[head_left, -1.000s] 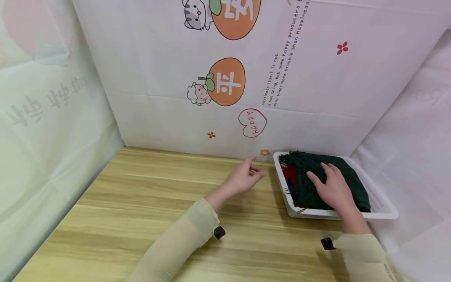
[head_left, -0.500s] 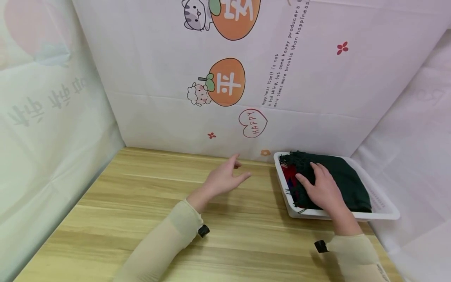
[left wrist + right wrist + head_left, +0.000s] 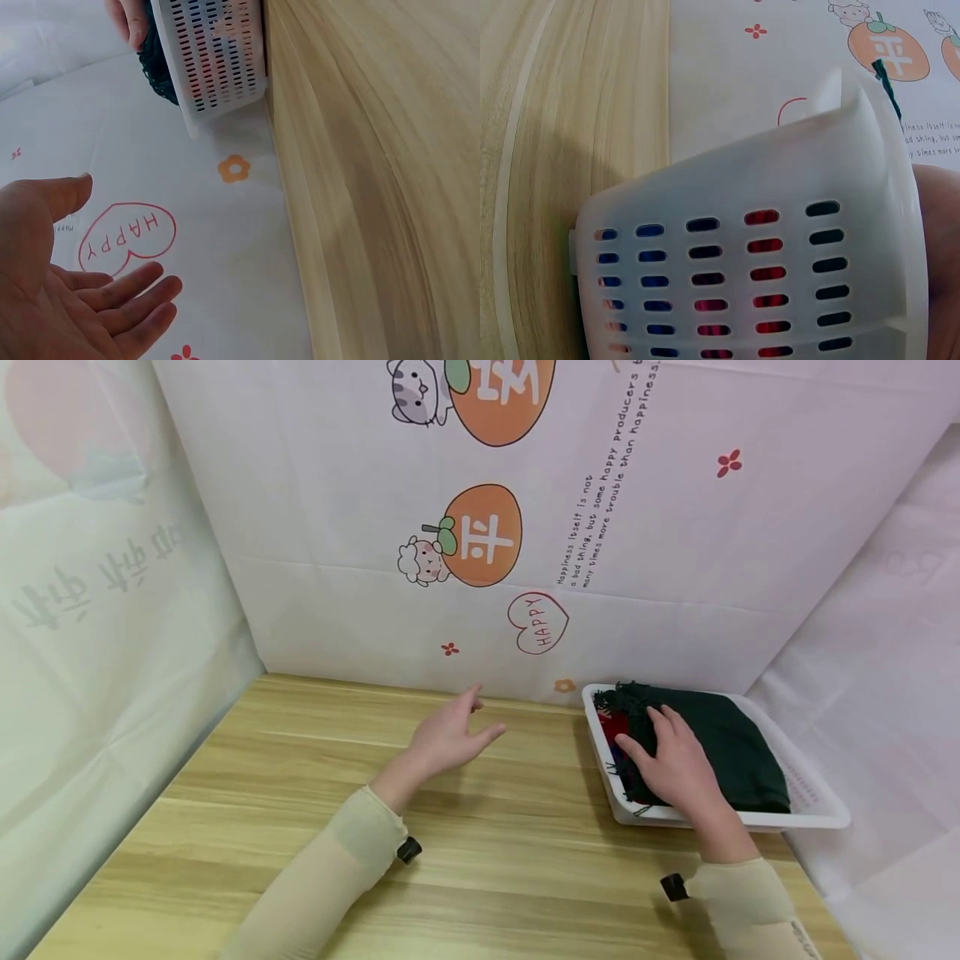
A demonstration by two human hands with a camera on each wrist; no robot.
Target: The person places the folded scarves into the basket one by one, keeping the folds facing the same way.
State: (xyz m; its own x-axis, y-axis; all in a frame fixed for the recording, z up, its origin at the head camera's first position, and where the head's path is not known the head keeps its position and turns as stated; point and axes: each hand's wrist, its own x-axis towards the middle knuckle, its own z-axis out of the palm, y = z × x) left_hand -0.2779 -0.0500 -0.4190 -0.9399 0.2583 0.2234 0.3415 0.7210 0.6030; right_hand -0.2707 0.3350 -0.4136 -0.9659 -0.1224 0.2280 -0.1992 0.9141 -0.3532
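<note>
A dark green folded scarf (image 3: 738, 752) with a fringed edge lies on top in a white plastic basket (image 3: 823, 814) at the table's right. My right hand (image 3: 681, 768) rests over the fringed left part of the scarf, its fingers spread and loosely bent. Beneath the fringe, some red cloth (image 3: 612, 727) shows at the basket's left side. Through the slots of the basket wall (image 3: 727, 176), the right wrist view shows blue, red and dark green layers. Holding nothing, my left hand (image 3: 447, 737) hovers over the table left of the basket, thumb and fingers apart.
The wooden table (image 3: 300, 827) ends at a white printed backdrop (image 3: 337, 618) behind the basket. White sheets hang on the left (image 3: 112, 693) and right (image 3: 900, 693) sides, the right one close to the basket.
My left hand has drawn leftward, away from the basket, and its fingers have spread. My right hand has slid left across the scarf toward its fringe. Basket and scarf stay about where they were.
</note>
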